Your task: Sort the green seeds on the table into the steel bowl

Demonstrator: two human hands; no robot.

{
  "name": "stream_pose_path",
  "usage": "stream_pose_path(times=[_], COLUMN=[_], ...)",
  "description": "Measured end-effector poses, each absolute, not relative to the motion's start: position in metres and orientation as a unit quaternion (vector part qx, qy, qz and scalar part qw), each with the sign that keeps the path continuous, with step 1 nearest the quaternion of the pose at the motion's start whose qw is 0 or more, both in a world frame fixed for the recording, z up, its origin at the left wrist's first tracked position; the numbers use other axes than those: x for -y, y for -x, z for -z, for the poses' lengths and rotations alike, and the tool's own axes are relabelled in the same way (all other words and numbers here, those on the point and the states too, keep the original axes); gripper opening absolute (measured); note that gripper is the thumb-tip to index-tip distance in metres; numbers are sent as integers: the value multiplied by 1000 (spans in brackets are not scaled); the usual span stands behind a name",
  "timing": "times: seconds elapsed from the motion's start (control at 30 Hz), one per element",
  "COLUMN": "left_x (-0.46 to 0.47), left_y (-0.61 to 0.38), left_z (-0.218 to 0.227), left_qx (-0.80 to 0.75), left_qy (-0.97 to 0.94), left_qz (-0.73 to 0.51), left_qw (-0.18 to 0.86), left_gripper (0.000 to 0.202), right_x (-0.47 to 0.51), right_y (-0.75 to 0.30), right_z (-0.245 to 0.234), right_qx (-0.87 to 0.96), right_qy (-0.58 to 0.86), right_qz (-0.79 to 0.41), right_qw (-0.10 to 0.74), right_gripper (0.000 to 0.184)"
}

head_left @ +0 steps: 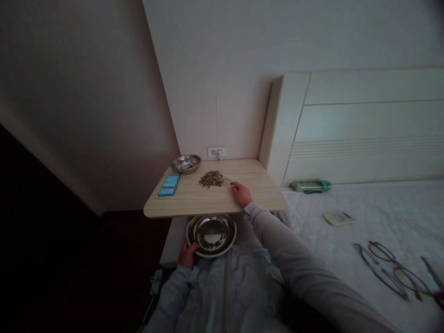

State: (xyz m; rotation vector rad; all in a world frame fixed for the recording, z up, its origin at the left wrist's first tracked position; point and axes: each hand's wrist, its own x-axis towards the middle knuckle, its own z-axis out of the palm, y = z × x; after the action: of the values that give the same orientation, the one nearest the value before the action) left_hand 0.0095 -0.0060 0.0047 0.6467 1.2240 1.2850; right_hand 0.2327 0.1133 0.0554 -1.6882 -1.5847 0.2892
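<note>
A loose heap of small greenish-brown seeds or dried bits (211,179) lies on the pale wooden tabletop (194,203). Just right of the heap, my right hand (241,194) is closed around a thin, stick-like implement (229,180); its tip reaches the heap's edge, and its kind is too small to tell. Below the table's front edge, my left hand (188,254) grips the rim of a shiny metal bowl (231,236), thumb over the edge. Similar greenish bits (211,243) are scattered over this bowl's bottom.
Another metal bowl (186,164) and a phone with a blue screen (169,185) stand at the table's left. A wall socket (216,152) is behind. On the bed at right are a green bottle (311,186), a pale flat box (339,218) and glasses (381,251).
</note>
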Motion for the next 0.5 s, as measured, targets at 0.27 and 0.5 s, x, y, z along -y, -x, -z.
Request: stream_pose_path(times=[0.27,0.5], left_x=[3,3], left_y=[-1,-3], left_z=[-10,1], left_qx=[-547,-546], left_qy=[-318,-313], left_qz=[-558,-572], left_qw=[537,527], left_gripper=[11,28], right_x=[-112,-111], right_y=[-235,-236], right_z=[-52,-53], right_qx=[633,630], right_qy=[642,627], right_qz=[-155,-172], right_qw=[403,424], right_gripper=[27,28])
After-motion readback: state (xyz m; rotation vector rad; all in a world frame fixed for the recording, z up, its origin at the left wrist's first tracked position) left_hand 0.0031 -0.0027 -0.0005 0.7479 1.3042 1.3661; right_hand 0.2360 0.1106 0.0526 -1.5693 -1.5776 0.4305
